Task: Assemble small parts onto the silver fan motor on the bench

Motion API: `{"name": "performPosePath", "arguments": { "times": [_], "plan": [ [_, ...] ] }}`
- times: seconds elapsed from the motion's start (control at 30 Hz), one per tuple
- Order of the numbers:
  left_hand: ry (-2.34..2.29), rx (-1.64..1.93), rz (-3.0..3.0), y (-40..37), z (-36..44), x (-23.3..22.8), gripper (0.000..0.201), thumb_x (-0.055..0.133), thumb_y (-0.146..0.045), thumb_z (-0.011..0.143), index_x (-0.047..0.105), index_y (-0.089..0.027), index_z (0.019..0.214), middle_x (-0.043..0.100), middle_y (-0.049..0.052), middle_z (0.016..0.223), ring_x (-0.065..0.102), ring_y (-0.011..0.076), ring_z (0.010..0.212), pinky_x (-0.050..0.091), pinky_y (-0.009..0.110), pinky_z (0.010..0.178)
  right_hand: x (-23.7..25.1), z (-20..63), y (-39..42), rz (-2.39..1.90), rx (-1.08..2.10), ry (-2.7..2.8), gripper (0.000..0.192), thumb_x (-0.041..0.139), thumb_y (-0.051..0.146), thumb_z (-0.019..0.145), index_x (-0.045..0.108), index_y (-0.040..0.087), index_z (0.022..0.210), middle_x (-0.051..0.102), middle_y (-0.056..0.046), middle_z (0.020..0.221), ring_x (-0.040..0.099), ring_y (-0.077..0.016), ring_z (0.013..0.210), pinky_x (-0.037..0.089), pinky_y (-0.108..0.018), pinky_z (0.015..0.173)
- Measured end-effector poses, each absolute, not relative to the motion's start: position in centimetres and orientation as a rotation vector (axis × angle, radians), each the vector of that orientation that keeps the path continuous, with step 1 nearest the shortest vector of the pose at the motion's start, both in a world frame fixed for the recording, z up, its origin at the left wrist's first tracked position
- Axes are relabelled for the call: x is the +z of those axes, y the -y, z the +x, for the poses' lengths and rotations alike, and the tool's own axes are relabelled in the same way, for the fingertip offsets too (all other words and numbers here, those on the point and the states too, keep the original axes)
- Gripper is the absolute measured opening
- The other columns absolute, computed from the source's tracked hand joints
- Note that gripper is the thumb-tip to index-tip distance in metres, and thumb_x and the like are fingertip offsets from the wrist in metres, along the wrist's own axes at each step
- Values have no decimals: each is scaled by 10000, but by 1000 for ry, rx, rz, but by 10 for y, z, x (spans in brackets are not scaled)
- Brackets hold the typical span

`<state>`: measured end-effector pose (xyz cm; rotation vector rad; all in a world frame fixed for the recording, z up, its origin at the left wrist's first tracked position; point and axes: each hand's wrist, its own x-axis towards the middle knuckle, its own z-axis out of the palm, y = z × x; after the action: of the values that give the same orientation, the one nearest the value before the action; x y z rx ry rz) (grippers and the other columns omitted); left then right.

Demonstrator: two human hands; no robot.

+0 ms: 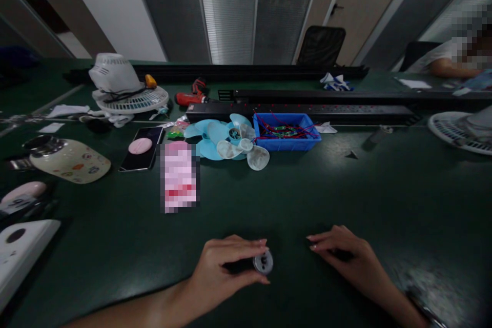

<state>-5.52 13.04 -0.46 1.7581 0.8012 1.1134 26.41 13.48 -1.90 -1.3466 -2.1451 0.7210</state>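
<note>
My left hand (230, 264) is closed round a small silvery cylinder, which looks like a small electric motor (263, 262). Its round end, with a dark centre and small holes, faces up between my thumb and fingers. To the right, apart from it, my right hand (346, 253) hovers low with thumb and fingertips pinched together. A tiny dark thing shows at those fingertips, too small to name. Green tabletop (284, 210) lies beneath both hands.
Beyond my hands are blue fan blades (209, 148), whitish blades (257, 158) and a blue bin (303, 142) of wired circuit boards. Left stand a phone (149, 143), a cream bottle (77, 159) and a white fan (117, 77). A red drill (188, 98) lies behind. Another person's arm (449, 66) rests far right.
</note>
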Motion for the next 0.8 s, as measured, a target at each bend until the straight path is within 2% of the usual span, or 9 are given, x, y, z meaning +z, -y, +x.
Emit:
{"name": "performPosePath", "arguments": {
  "times": [0.27, 0.47, 0.63, 0.8],
  "plan": [
    [-811, 1137, 1803, -131, -54, -3, 552, 870, -137, 675, 701, -291, 1177, 782, 42, 1071, 756, 205, 930, 617, 285, 819, -18, 264, -134, -1336, 718, 2139, 75, 683, 298, 879, 757, 306, 881, 781, -17, 996, 731, -245, 864, 514, -423, 827],
    [-788, 1213, 1922, -129, -54, 0, 471, 827, -131, 736, 701, -241, 1176, 778, 80, 1073, 755, 219, 941, 623, 312, 826, -16, 263, -136, -1321, 694, 2152, 84, 673, 304, 882, 756, 300, 867, 784, -23, 984, 735, -242, 842, 527, -403, 788],
    [-705, 1274, 1908, -128, -53, -3, 349, 789, -45, 755, 728, -187, 1067, 772, 102, 1073, 736, 234, 1007, 614, 316, 859, -17, 264, -136, -1305, 693, 2159, 71, 678, 289, 887, 745, 311, 890, 781, 0, 995, 737, -240, 865, 513, -412, 812],
    [-763, 1232, 1843, -126, -54, 1, 303, 819, -22, 706, 706, -168, 945, 764, 88, 1039, 743, 221, 977, 618, 268, 831, -17, 263, -135, -1291, 712, 2161, 68, 675, 291, 896, 739, 314, 898, 778, -1, 1007, 729, -238, 867, 507, -409, 794]
  ]
}}
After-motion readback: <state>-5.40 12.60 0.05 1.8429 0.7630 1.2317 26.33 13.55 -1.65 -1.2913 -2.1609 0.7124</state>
